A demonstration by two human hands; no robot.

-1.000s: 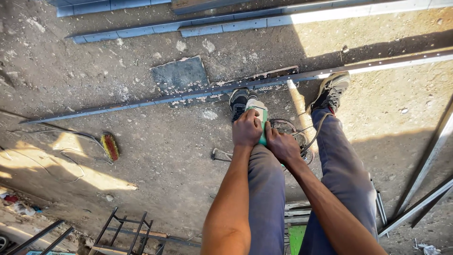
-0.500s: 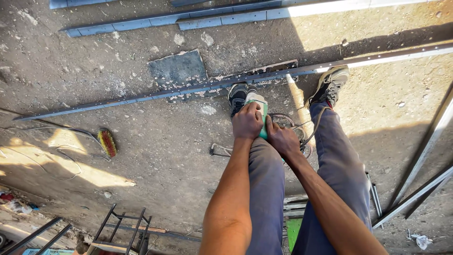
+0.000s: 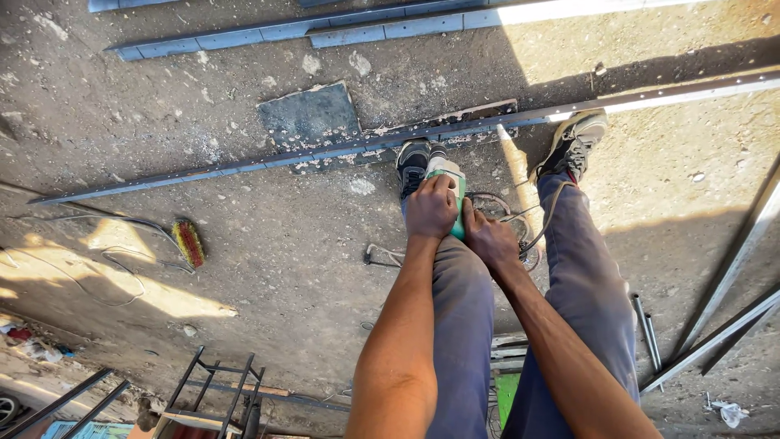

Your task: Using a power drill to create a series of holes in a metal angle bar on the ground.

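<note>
Head view looks straight down my two bare arms to the ground, where I stand bent over with both hands low between my feet. My left hand [image 3: 431, 207] is wrapped over the top of a green and white hand-held power grinder [image 3: 452, 189], its fingers [image 3: 439, 183] closed around the body. My right hand [image 3: 487, 238] grips the rear of the same tool just behind, fingers curled shut on it. The grinder sits right at the toe of my left dark sneaker [image 3: 413, 162], its nose aimed at the long grey steel angle bar [image 3: 244, 167] that runs across the dusty concrete floor [image 3: 284, 260] from far left to upper right.

As for progress, I judge the work on the bar is underway: pale grit and chips lie along it near the tool and around the dark square metal plate [image 3: 310, 115] that lies just behind it. The bar looks whole from end to end, and I cannot tell whether the disc is touching it, because my left hand hides the front of the tool. No sparks show.

My right grey sneaker [image 3: 575, 143] rests on or just against the bar further along. A tangle of black cable [image 3: 520, 232] lies on the floor between my feet. A wire brush with red bristles [image 3: 189, 242] lies well off to the left, and more grey steel bars [image 3: 390, 28] lie parallel at the top.
</note>
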